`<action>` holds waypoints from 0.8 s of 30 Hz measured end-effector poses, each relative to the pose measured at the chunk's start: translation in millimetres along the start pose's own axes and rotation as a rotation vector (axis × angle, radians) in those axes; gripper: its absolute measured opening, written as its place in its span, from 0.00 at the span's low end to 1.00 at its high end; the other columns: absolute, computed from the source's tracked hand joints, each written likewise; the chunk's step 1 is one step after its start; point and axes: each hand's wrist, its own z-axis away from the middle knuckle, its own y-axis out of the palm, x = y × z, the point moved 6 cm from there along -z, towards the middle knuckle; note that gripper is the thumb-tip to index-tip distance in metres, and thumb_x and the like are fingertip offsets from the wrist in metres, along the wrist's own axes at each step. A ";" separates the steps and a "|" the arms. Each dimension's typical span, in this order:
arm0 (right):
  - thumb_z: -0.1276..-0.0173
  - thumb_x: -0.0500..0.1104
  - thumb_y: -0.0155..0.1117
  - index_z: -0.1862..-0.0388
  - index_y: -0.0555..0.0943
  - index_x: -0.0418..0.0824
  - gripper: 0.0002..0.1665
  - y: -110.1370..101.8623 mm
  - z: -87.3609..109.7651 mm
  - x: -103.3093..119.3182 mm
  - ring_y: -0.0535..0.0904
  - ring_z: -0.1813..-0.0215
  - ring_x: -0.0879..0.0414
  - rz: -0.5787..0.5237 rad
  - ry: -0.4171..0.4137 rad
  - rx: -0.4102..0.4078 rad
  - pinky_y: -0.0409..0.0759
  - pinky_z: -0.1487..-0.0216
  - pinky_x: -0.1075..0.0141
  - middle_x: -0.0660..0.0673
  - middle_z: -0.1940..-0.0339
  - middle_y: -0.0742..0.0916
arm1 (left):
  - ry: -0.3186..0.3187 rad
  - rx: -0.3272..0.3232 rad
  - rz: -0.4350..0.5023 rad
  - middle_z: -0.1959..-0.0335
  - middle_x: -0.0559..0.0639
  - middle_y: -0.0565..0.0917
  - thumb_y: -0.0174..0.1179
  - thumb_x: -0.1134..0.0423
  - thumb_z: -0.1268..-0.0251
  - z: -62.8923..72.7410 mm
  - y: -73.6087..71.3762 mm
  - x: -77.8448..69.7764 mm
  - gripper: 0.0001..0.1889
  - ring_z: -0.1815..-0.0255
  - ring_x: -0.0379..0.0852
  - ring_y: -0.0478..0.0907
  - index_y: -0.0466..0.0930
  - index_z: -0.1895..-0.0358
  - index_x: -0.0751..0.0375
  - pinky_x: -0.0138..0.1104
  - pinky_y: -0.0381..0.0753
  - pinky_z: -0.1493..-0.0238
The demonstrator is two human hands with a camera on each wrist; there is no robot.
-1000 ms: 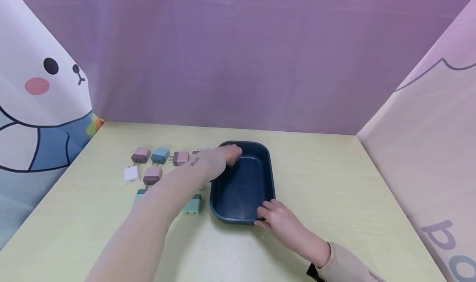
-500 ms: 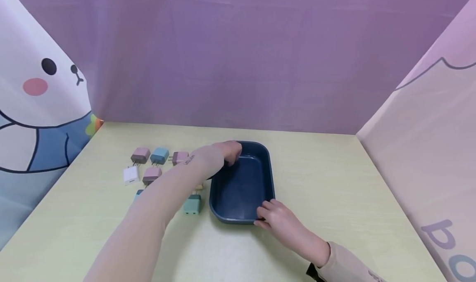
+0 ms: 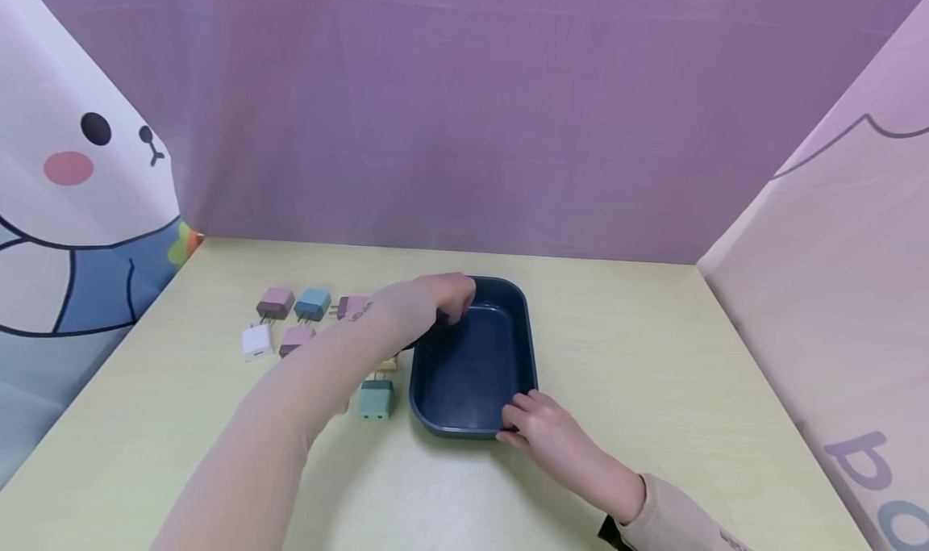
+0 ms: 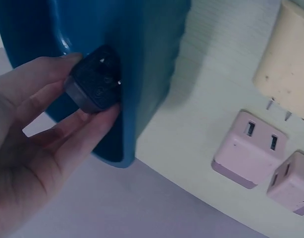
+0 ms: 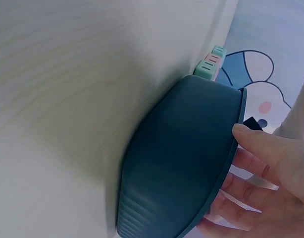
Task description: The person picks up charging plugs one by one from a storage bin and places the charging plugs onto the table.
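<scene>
A dark blue rectangular tray [image 3: 475, 373] lies on the table, its long side running away from me. My left hand [image 3: 453, 297] reaches over its far left corner. In the left wrist view, that hand's thumb and fingers pinch a dark charger plug [image 4: 95, 82] just inside the tray wall; the head view hides this plug behind the hand. At the near right corner, my right hand [image 3: 547, 438] grips the tray's rim, thumb on the outer side and fingers over the inside, as the right wrist view shows.
Left of the tray sit several charger plugs, among them a white one [image 3: 257, 342], a blue one [image 3: 313, 303], a pink one [image 3: 276, 302] and a green one [image 3: 375, 400]. My left forearm [image 3: 305, 390] covers part of that group. A purple curtain [image 3: 464, 115] hangs behind the table.
My left forearm has shifted slightly left, covering more of the pink plugs and baring more near the green one. The left hand has moved only slightly; tray and right hand stay put.
</scene>
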 end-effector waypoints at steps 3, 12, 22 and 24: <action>0.51 0.43 0.68 0.82 0.72 0.45 0.12 0.1 0.3 -0.5 0.59 0.77 0.63 0.003 0.003 0.001 0.60 0.75 0.76 0.55 0.82 0.70 | 0.008 0.004 -0.004 0.65 0.45 0.78 0.60 0.71 0.49 3.0 -1.8 -3.9 0.11 0.67 0.41 0.73 0.81 0.61 0.57 0.32 0.75 0.67; 0.52 0.43 0.69 0.82 0.72 0.45 0.13 0.1 1.4 -1.4 0.59 0.77 0.63 0.010 0.002 -0.016 0.61 0.75 0.75 0.55 0.82 0.71 | 0.004 0.022 -0.008 0.64 0.44 0.78 0.60 0.71 0.49 8.8 -2.9 -10.2 0.12 0.67 0.42 0.72 0.81 0.60 0.56 0.32 0.74 0.68; 0.52 0.42 0.69 0.82 0.72 0.45 0.13 -0.1 1.1 -0.5 0.59 0.77 0.63 0.011 -0.009 -0.033 0.60 0.75 0.75 0.55 0.82 0.71 | 0.022 -0.018 0.049 0.59 0.48 0.78 0.60 0.72 0.50 18.4 -8.0 -11.2 0.14 0.65 0.43 0.75 0.79 0.57 0.59 0.33 0.77 0.67; 0.52 0.42 0.69 0.82 0.72 0.45 0.13 -0.3 0.9 -0.2 0.59 0.77 0.63 0.010 -0.013 -0.035 0.60 0.75 0.75 0.55 0.82 0.71 | 0.029 -0.023 0.043 0.59 0.49 0.78 0.59 0.72 0.50 22.0 -9.2 -11.0 0.14 0.65 0.43 0.74 0.79 0.57 0.59 0.33 0.77 0.67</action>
